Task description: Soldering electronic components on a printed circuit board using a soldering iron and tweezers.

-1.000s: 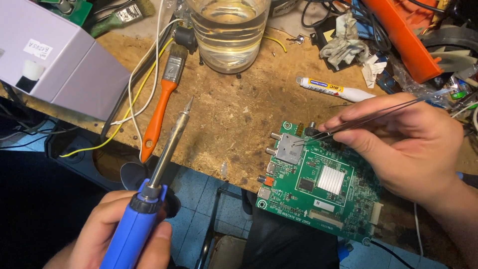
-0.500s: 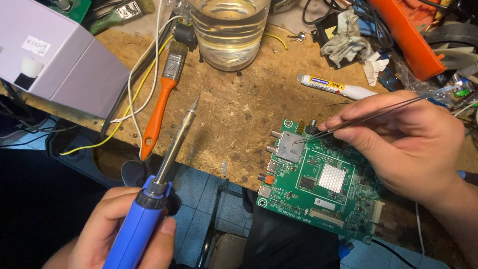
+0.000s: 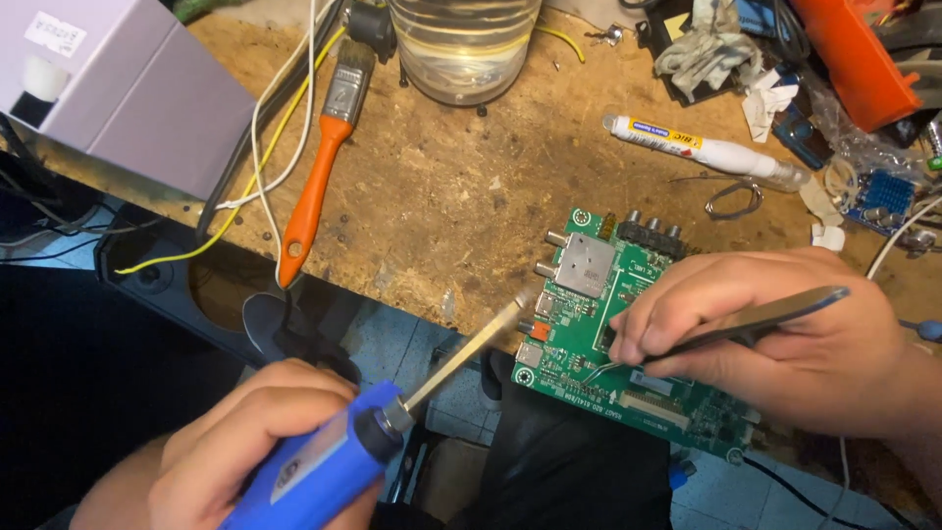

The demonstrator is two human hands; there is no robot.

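The left hand (image 3: 235,447) is wrapped tight around a blue soldering iron (image 3: 324,466). Its metal tip (image 3: 520,302) sits right at the left edge of the green circuit board (image 3: 628,344). The right hand (image 3: 785,339) pinches thin tweezers (image 3: 726,329) that press down on the board's middle. The work looks only partly done; I cannot tell which parts are fixed. The board lies at the edge of a rough brown table (image 3: 442,196). An orange brush (image 3: 319,177), a white pen (image 3: 702,149), a glass jar (image 3: 463,44) and a grey box (image 3: 118,88) lie around, with dark floor below.

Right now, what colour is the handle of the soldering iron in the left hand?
Blue, seen in the head view: the soldering iron handle is gripped by the left hand.
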